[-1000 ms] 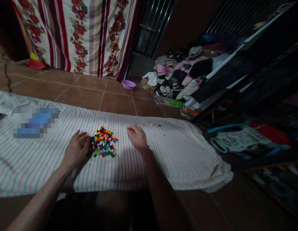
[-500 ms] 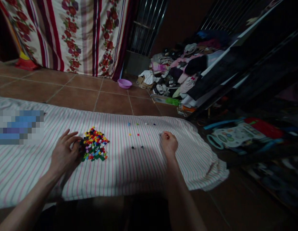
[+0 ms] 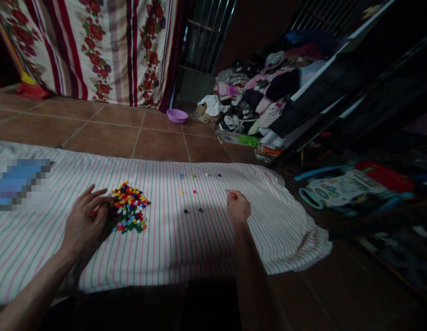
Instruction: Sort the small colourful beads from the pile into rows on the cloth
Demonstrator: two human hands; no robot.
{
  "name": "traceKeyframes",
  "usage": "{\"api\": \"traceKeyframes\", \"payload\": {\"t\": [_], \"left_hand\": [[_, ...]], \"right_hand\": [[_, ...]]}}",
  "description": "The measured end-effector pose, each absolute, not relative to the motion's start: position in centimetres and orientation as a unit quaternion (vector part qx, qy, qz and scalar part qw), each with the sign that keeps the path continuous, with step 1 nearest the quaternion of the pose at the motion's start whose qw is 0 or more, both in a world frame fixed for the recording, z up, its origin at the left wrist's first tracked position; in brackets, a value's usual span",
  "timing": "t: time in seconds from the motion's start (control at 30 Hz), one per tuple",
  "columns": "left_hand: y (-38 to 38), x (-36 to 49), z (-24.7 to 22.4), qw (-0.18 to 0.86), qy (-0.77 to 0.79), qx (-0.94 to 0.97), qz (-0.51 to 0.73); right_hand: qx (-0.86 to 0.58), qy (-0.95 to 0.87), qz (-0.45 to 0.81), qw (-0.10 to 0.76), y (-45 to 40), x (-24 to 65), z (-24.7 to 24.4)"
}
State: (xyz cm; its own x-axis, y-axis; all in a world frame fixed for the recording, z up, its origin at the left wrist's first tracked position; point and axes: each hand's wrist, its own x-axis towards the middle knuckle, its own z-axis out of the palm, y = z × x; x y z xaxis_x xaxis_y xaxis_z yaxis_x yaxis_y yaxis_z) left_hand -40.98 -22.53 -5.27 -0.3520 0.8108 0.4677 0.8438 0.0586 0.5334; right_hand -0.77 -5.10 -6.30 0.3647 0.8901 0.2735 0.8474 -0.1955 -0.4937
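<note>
Moved within the past second from the left end of the spaced-out pieces to the right, the right hand (image 3: 239,206) now sits at a pale piece (image 3: 227,190), leaving the yellow piece (image 3: 181,191) and red piece (image 3: 194,191) uncovered in the middle row. Its fingers are curled together; whether they pinch the piece cannot be told. At left, the left hand (image 3: 83,220), outer fingers spread, thumb and forefinger close, borders the multicolored pile (image 3: 130,207) on striped cloth (image 3: 158,248).
</note>
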Motion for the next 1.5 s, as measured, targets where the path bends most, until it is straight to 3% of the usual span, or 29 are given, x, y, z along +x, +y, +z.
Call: {"api": "traceKeyframes", "payload": {"t": [0.23,0.47,0.63,0.77,1.07,1.5], "left_hand": [[-22.6,-40.8,-5.0,0.015,-0.731,-0.563,-0.385],[-22.6,-40.8,-5.0,0.013,-0.744,-0.541,-0.392],[-22.5,-41.1,-5.2,0.005,-0.752,-0.537,-0.382],[-22.4,-41.5,-5.8,0.019,-0.770,-0.526,-0.362],[-22.3,-42.6,-6.5,0.025,-0.771,-0.550,-0.321],[-23.3,-43.3,-5.8,0.032,-0.749,-0.582,-0.315]], "right_hand": [[-0.770,-0.567,0.041,0.289,-5.1,-1.0,-6.3],[-0.756,-0.544,0.054,0.359,-4.6,-0.6,-6.4],[-0.655,-0.588,0.110,0.461,-4.1,-4.0,-6.2],[-0.537,-0.675,0.151,0.484,-5.4,-10.1,-5.2],[-0.308,-0.844,0.212,0.385,-11.2,-21.5,-4.5],[-0.315,-0.887,0.189,0.280,-11.3,-25.7,-5.5]]}}
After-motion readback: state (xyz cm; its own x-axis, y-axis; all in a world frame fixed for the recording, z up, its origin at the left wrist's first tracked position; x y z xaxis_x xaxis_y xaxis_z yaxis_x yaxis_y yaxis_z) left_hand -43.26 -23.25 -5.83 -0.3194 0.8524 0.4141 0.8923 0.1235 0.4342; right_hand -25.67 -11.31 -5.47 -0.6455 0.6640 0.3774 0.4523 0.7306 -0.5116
